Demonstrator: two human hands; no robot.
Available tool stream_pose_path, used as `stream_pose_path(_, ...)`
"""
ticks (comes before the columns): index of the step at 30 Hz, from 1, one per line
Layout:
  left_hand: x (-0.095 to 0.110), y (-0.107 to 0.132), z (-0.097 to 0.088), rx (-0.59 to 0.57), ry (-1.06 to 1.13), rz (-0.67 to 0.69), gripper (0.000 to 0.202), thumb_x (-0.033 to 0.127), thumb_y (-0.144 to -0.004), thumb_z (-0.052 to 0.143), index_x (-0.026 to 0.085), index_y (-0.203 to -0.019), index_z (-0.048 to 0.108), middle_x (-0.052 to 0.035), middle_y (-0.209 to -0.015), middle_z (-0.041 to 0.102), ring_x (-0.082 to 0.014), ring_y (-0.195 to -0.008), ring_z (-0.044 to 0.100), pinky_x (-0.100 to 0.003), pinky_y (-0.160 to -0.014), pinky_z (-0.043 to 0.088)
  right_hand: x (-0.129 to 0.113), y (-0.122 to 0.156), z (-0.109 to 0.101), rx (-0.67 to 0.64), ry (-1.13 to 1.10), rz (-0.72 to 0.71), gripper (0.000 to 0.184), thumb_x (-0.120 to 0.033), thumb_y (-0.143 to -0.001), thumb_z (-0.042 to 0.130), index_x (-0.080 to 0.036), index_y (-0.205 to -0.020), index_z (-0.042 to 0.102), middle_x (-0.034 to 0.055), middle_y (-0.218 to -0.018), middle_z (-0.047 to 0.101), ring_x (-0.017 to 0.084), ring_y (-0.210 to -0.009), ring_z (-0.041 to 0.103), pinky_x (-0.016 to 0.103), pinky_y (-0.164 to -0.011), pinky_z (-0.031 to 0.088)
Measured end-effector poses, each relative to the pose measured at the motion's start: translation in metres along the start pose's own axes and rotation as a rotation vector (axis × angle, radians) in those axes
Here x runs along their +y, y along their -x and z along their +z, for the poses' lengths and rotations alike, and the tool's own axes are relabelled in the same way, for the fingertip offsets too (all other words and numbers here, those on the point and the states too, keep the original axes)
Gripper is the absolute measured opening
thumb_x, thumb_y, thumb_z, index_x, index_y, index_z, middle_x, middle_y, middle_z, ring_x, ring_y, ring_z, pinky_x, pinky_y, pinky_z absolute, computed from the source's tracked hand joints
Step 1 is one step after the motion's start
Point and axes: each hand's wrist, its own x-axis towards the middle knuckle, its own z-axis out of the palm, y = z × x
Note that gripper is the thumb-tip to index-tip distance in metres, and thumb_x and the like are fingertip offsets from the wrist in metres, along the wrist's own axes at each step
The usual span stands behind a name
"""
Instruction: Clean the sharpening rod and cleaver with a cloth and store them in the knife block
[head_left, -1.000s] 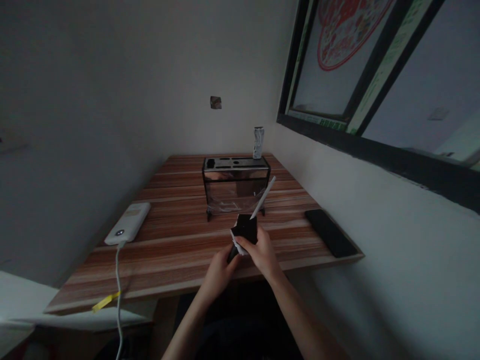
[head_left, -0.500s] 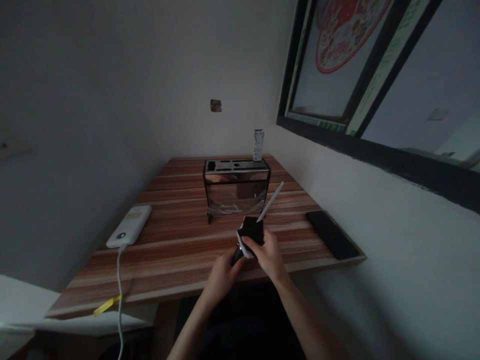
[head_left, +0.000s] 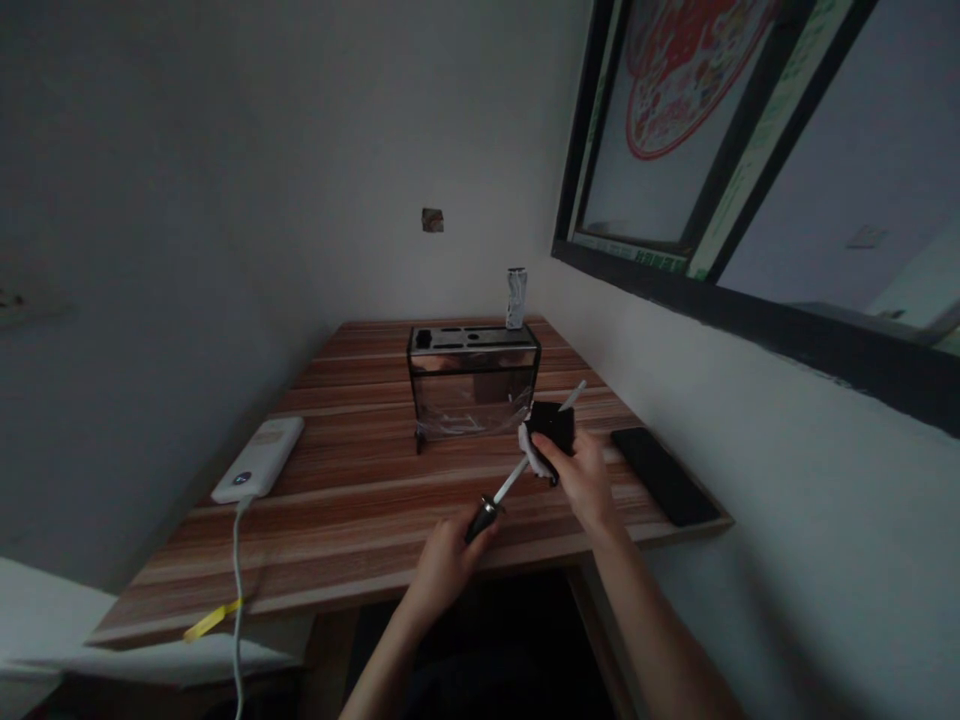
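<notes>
My left hand is closed around the black handle of a honing steel, whose light rod slants up and to the right above the table. My right hand pinches a black cloth with a white underside, wrapped about the rod. The rod's pale tip sticks out past the cloth, and its middle stretch shows between cloth and handle. Behind the hands stands a knife block with a slotted top and see-through sides, some clear film on its lower front.
On the wooden table, a white power bank with a cable and yellow tag lies left. A black phone lies near the right edge, by the wall. A small silvery packet stands behind the block. A framed window is at right.
My right hand has slid the cloth up the rod, away from the handle, baring the lower rod. My left hand keeps its grip on the handle, nearly in place.
</notes>
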Motion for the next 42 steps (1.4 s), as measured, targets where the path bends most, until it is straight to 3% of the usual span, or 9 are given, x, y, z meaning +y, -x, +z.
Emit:
stream_pose_path(4,0.001,0.001,0.000,-0.014,0.011,0.022,0.030,0.038,-0.086,0.052,0.019,-0.103,0.068,-0.0052,-0.098,0.073,-0.0226,-0.090,0.066,-0.024,-0.078,0.045,-0.002,-0.017,-0.016,0.085,-0.036,0.000,0.030,-0.043,-0.067,0.074,-0.016,-0.079,0.068,0.0041,-0.070,0.068,0.016,-0.058,0.059,0.026,-0.050,0.047)
stream_pose_path(8,0.001,0.002,0.000,-0.026,-0.031,0.018,0.029,0.037,-0.086,0.052,0.019,-0.101,0.068,-0.0050,-0.093,0.073,-0.0222,-0.087,0.067,-0.023,-0.076,0.044,-0.003,-0.030,-0.030,0.167,-0.072,-0.044,0.031,-0.041,-0.066,0.076,-0.016,-0.083,0.068,0.0037,-0.074,0.067,0.014,-0.060,0.057,0.025,-0.052,0.046)
stream_pose_path(14,0.004,0.002,-0.002,-0.037,-0.016,0.052,0.027,0.036,-0.086,0.053,0.019,-0.103,0.067,-0.0039,-0.097,0.073,-0.0212,-0.090,0.066,-0.022,-0.076,0.044,-0.010,-0.039,-0.039,0.187,-0.138,-0.064,0.029,-0.040,-0.069,0.074,-0.016,-0.082,0.067,0.0020,-0.071,0.064,0.013,-0.056,0.055,0.025,-0.051,0.045)
stream_pose_path(19,0.003,0.002,-0.001,-0.032,-0.028,0.058,0.025,0.034,-0.086,0.053,0.020,-0.101,0.066,-0.0029,-0.093,0.073,-0.0194,-0.086,0.067,-0.021,-0.074,0.043,-0.015,-0.042,-0.038,0.204,-0.148,-0.115,0.026,-0.041,-0.070,0.073,-0.016,-0.075,0.066,0.0013,-0.066,0.063,0.012,-0.055,0.054,0.024,-0.051,0.044)
stream_pose_path(25,-0.004,0.001,0.003,0.053,0.029,0.097,0.020,0.031,-0.084,0.056,0.020,-0.100,0.061,-0.0025,-0.095,0.071,-0.0172,-0.087,0.065,-0.021,-0.076,0.045,-0.020,-0.046,-0.036,0.200,-0.144,-0.153,0.024,-0.039,-0.070,0.073,-0.017,-0.078,0.067,0.0010,-0.068,0.065,0.012,-0.058,0.057,0.024,-0.055,0.047)
stream_pose_path(34,-0.004,0.002,-0.001,0.055,0.019,0.101,0.028,0.035,-0.087,0.051,0.017,-0.102,0.067,-0.0046,-0.092,0.072,-0.0191,-0.084,0.065,-0.024,-0.074,0.045,-0.038,-0.051,-0.030,0.179,-0.074,-0.213,0.027,-0.039,-0.070,0.073,-0.017,-0.084,0.067,0.0033,-0.077,0.067,0.014,-0.063,0.059,0.025,-0.056,0.048)
stream_pose_path(38,-0.001,0.004,-0.002,0.045,-0.009,0.061,0.031,0.038,-0.088,0.048,0.017,-0.101,0.066,-0.0033,-0.082,0.070,-0.0182,-0.075,0.063,-0.024,-0.068,0.044,-0.035,-0.050,-0.027,0.132,-0.157,-0.177,0.028,-0.039,-0.071,0.072,-0.017,-0.086,0.066,0.0023,-0.076,0.066,0.012,-0.061,0.058,0.023,-0.052,0.046)
stream_pose_path(42,0.001,0.005,-0.004,0.016,0.028,0.066,0.033,0.039,-0.088,0.047,0.017,-0.104,0.064,-0.0033,-0.086,0.069,-0.0178,-0.077,0.061,-0.023,-0.070,0.043,-0.027,-0.047,-0.022,0.151,-0.265,-0.099,0.030,-0.040,-0.067,0.075,-0.018,-0.085,0.065,0.0010,-0.077,0.067,0.012,-0.064,0.059,0.022,-0.055,0.046)
